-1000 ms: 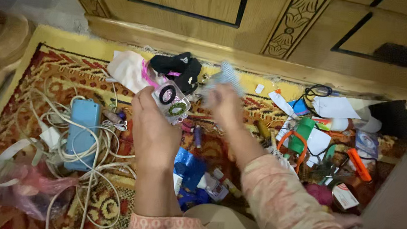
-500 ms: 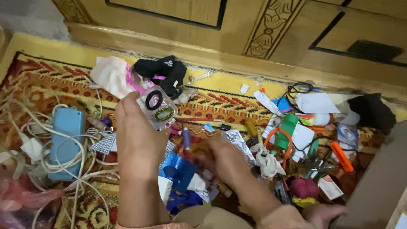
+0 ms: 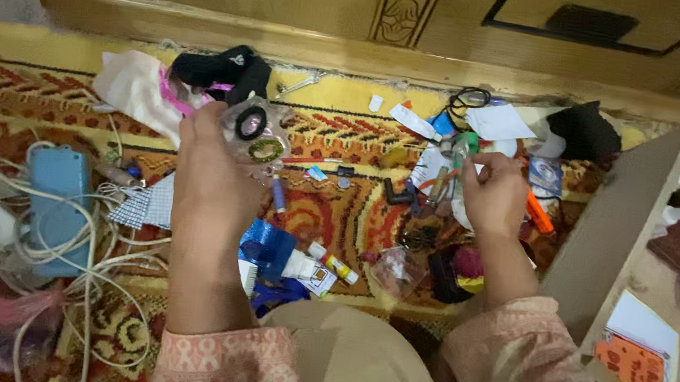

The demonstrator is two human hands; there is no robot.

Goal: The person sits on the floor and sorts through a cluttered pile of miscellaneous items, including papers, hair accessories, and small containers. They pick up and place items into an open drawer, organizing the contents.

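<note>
Your left hand (image 3: 213,175) is raised over the patterned rug (image 3: 329,215) and wrapped around a small clear packet (image 3: 256,135) with a black ring and a green ring inside, so that hand is busy gripping. Your right hand (image 3: 491,195) is off to the right, fingers pinched shut on a small bunch of bits (image 3: 452,170) lifted from the clutter pile (image 3: 485,147); I can't tell exactly what's in the bunch. The packet sits left of and about level with that right hand, with open rug between them, so the two hands are well apart. The blue box (image 3: 56,205) tangled in white cables (image 3: 101,251) lies further left, nearer your left arm, and a wooden drawer (image 3: 640,270) sits at your right.
</note>
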